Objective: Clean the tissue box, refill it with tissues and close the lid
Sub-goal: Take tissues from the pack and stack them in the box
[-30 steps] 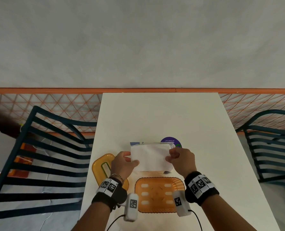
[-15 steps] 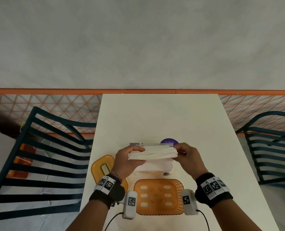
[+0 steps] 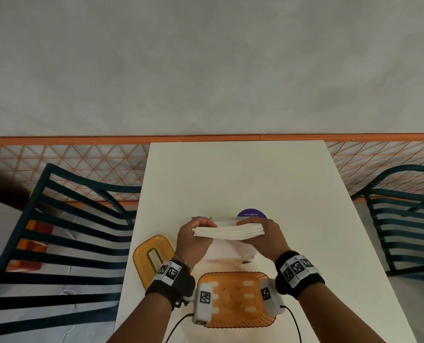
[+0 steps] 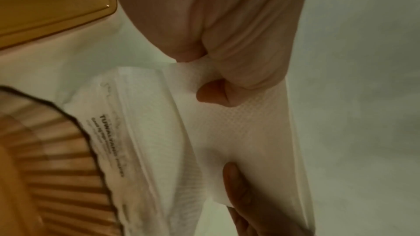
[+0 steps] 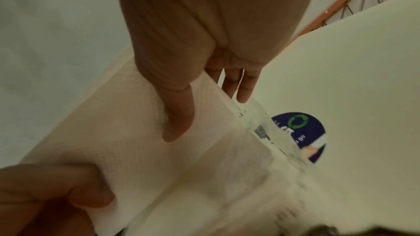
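Both hands hold a white stack of tissues (image 3: 228, 231) level above the table. My left hand (image 3: 198, 231) grips its left end, thumb under and fingers over, and my right hand (image 3: 261, 231) grips the right end. The wrist views show the embossed tissue stack (image 4: 245, 128) (image 5: 145, 132) pinched from both sides. Below it lies the clear tissue wrapper (image 3: 230, 251) with more tissues in it. The orange tissue box base (image 3: 233, 298) stands open near the front edge, between my wrists. Its orange lid (image 3: 154, 256) with a slot lies to the left.
A purple round sticker (image 3: 251, 214) sits on the white table (image 3: 235, 179) just behind the tissues. Dark slatted chairs stand at the left (image 3: 64, 238) and right (image 3: 406, 224). A wall with an orange lattice strip closes the far end.
The stack has turned from facing me flat to lying level and edge-on, lifted a little off the wrapper. Both hands have moved slightly apart to its ends.
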`<state>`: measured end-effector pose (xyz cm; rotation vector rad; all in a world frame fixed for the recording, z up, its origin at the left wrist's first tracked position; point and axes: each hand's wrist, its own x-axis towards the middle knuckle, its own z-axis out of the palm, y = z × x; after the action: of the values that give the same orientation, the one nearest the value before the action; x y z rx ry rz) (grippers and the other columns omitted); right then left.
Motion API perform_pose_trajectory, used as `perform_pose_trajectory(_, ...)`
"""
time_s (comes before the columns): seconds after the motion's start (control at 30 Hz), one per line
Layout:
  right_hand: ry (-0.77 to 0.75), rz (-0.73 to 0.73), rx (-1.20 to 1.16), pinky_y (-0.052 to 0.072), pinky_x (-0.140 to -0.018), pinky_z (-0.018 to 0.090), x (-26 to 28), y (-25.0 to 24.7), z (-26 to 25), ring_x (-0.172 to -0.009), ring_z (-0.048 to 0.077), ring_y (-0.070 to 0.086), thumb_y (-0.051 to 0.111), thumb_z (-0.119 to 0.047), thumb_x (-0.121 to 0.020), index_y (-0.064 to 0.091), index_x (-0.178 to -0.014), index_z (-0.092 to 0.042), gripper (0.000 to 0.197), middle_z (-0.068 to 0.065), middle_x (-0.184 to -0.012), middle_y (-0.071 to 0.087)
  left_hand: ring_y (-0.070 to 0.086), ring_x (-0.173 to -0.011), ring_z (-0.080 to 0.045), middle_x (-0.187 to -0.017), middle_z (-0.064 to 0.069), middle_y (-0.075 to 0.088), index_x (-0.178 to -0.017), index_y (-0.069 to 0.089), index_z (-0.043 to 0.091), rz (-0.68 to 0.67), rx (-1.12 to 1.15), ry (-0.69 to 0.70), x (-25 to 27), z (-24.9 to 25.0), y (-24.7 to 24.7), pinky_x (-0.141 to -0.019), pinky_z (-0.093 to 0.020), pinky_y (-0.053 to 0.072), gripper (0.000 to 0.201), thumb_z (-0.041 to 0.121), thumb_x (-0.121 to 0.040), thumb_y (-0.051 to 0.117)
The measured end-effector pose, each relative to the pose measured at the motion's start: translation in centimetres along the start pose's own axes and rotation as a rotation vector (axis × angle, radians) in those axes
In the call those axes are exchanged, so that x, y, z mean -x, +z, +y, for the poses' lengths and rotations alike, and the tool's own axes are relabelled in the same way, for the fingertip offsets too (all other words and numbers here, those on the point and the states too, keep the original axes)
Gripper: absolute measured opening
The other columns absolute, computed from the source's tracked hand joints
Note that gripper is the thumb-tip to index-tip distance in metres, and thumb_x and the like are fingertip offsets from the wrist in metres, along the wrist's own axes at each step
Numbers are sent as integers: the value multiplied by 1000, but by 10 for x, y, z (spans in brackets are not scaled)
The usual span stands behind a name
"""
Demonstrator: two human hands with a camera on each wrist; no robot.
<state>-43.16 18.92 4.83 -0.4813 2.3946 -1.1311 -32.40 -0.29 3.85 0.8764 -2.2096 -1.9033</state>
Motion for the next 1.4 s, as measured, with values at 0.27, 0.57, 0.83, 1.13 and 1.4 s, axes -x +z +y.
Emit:
perform_pose_trajectory(0.27, 57, -40, 38, 54, -85, 26, -3, 0, 8, -96, 8, 70, 86, -20, -73, 75, -106, -28, 35, -12, -99, 76, 69, -101, -15, -103, 9, 75, -92, 76, 31, -18, -43, -51, -7, -6, -2, -71, -20, 55, 53, -14, -66, 64)
perform_pose_trajectory(0.57, 169, -137, -19, 60, -79, 40, 42, -31, -11, -84, 17, 73, 85, -45, -67, 74, -97, -21, 40, -2, -89, 78, 71, -100, -14, -105, 6, 77, -112, 69, 28, -138, 22, -160, 34, 26, -29, -86, -37, 60, 42, 3, -78, 72)
perform_pose_trajectory(0.83, 366, -334, 40, 53, -61, 27, 123, -4, 19, -69, 9, 67, 86, -38, -64, 72, -79, -20, 28, -5, -77, 75, 72, -98, -12, -102, 10, 77, -109, 69, 28, -289, -182, -335, 109, -20, -29, -89, -40, 61, 26, 23, -85, 75)
perform_pose_trajectory(1.13, 383, -242, 340, 36, -58, 21, 123, 22, 19, -83, 21, 57, 63, -31, -91, 55, -87, -14, 19, -2, -84, 60, 67, -95, -23, -103, -4, 71, -114, 60, 13, -223, -725, -183, 111, -28, 8, -77, -29, 55, 24, 16, -91, 62)
perform_pose_trajectory(1.4, 373, -265, 582, 52, -91, 31, 116, 49, 4, -112, 27, 64, 62, -25, -93, 59, -122, -8, 34, 11, -124, 64, 51, -136, -23, -151, -9, 45, -149, 35, 7, -272, -1010, -172, 104, -28, 38, -107, -28, 43, 60, 19, -97, 62)
